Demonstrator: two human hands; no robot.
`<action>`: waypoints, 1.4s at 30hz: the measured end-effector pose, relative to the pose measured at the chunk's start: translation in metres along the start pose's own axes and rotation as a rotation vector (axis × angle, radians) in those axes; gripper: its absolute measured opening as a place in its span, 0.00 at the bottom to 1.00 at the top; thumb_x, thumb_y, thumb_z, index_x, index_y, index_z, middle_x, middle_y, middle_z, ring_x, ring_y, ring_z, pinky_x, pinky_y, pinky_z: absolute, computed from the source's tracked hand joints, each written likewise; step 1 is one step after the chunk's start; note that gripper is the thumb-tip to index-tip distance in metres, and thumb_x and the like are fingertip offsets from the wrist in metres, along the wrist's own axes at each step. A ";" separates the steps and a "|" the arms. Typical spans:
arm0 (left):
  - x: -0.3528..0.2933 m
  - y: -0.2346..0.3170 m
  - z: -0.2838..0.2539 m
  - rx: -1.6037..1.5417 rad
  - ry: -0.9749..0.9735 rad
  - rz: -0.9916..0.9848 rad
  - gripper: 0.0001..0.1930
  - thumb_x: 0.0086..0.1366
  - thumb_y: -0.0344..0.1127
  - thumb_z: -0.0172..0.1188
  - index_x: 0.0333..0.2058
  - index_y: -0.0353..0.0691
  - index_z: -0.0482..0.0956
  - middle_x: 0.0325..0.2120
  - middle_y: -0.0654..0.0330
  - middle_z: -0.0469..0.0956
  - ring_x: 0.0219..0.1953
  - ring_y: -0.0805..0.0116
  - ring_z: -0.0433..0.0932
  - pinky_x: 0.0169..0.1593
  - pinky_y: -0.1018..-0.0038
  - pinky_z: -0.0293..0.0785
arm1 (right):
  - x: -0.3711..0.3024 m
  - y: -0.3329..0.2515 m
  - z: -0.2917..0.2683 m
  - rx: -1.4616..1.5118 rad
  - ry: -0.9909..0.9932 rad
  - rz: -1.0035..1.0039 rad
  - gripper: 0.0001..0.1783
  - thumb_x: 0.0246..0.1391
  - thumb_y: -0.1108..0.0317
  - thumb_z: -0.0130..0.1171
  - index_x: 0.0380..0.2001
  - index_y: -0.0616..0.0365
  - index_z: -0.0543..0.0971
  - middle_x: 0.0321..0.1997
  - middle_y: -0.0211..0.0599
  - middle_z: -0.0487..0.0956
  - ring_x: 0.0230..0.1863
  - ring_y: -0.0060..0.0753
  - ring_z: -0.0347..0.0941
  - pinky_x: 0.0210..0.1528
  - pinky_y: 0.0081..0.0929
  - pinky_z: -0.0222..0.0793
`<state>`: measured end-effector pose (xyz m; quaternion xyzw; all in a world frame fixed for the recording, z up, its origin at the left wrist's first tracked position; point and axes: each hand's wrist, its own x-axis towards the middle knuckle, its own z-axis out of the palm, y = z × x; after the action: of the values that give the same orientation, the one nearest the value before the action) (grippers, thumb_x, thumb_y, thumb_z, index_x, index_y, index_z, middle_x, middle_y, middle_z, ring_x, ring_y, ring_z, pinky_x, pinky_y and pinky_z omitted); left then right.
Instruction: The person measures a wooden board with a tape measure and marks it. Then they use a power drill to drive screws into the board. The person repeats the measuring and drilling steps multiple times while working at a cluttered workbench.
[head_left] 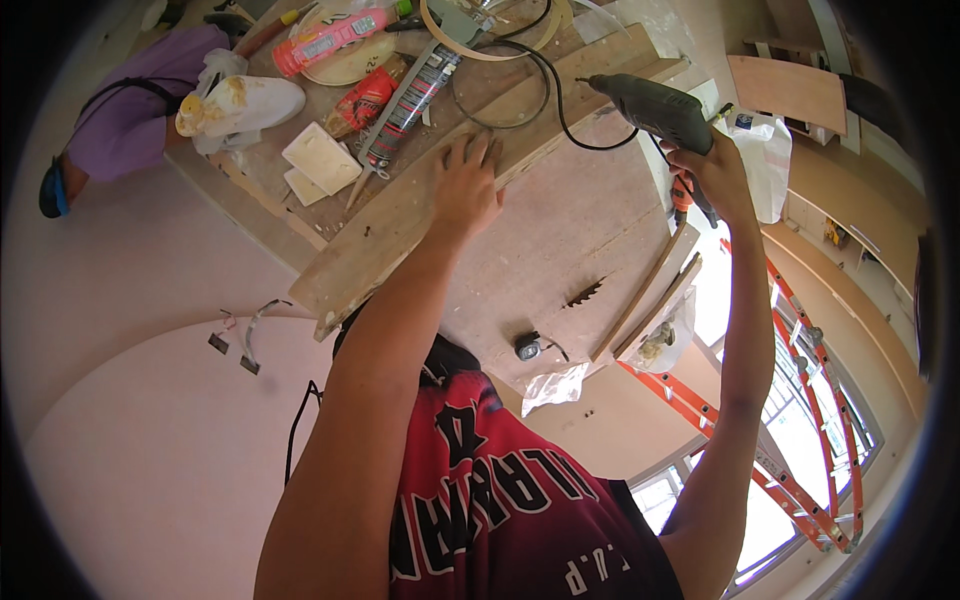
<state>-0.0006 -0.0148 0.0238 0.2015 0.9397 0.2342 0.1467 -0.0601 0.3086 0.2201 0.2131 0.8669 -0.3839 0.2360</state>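
Observation:
My right hand (712, 172) is wrapped around the handle of a dark green power drill (655, 110), raised over the right end of the workbench. The drill's bit points left, toward a long wooden plank (395, 215). My left hand (468, 188) rests flat on that plank, fingers spread, holding nothing. A small dark screw or nail (367, 232) shows in the plank's near end. Past my left hand lies a caulking gun with a tube (412, 105). A black cord (562, 110) loops over the wood near the drill.
A pink bottle (335, 40), red packet (366, 97), white bottle (245, 104) and white square pieces (322, 160) crowd the far left. A serrated dark blade (584, 293) and small round device (527, 346) lie nearer. Orange ladders (790, 485) stand right; purple fabric (150, 90) shows left.

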 end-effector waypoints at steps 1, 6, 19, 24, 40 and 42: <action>0.000 0.000 0.000 0.009 0.005 0.007 0.38 0.57 0.42 0.72 0.67 0.45 0.74 0.68 0.60 0.67 0.70 0.55 0.62 0.70 0.48 0.60 | 0.002 0.003 -0.001 0.003 -0.003 -0.004 0.15 0.52 0.71 0.65 0.44 0.65 0.82 0.37 0.33 0.86 0.33 0.24 0.81 0.35 0.25 0.75; 0.000 -0.001 0.002 0.016 0.006 0.010 0.38 0.56 0.42 0.72 0.67 0.45 0.74 0.68 0.60 0.68 0.70 0.55 0.62 0.70 0.48 0.60 | 0.007 0.001 -0.005 -0.040 -0.024 0.003 0.15 0.53 0.70 0.65 0.44 0.65 0.82 0.35 0.34 0.86 0.32 0.24 0.81 0.35 0.26 0.75; -0.001 -0.001 0.000 0.011 -0.029 -0.007 0.37 0.58 0.43 0.72 0.67 0.44 0.74 0.70 0.62 0.67 0.72 0.57 0.61 0.72 0.48 0.56 | 0.027 -0.039 -0.003 -0.331 -0.101 0.032 0.18 0.51 0.68 0.67 0.42 0.70 0.80 0.27 0.39 0.81 0.27 0.30 0.80 0.32 0.32 0.75; 0.001 -0.001 -0.001 0.018 -0.037 -0.003 0.38 0.58 0.44 0.72 0.67 0.45 0.74 0.70 0.62 0.66 0.72 0.57 0.61 0.72 0.49 0.57 | 0.031 -0.045 -0.006 -0.334 -0.107 0.058 0.17 0.51 0.68 0.67 0.41 0.70 0.79 0.25 0.38 0.81 0.26 0.29 0.78 0.30 0.31 0.75; 0.001 -0.003 0.001 0.033 0.001 0.026 0.40 0.55 0.42 0.74 0.67 0.45 0.73 0.68 0.60 0.67 0.70 0.55 0.63 0.69 0.49 0.62 | 0.042 -0.049 -0.013 -0.391 -0.126 0.095 0.15 0.48 0.68 0.65 0.35 0.70 0.81 0.23 0.40 0.82 0.24 0.31 0.80 0.29 0.30 0.75; 0.001 -0.002 0.003 0.027 -0.010 0.019 0.40 0.55 0.42 0.74 0.67 0.45 0.73 0.68 0.60 0.66 0.70 0.54 0.63 0.69 0.49 0.62 | 0.042 -0.049 -0.014 -0.425 -0.129 0.105 0.15 0.48 0.67 0.65 0.34 0.70 0.82 0.24 0.42 0.83 0.26 0.32 0.82 0.30 0.29 0.76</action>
<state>-0.0008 -0.0155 0.0202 0.2134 0.9401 0.2219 0.1467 -0.1238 0.2971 0.2318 0.1784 0.8991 -0.1929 0.3501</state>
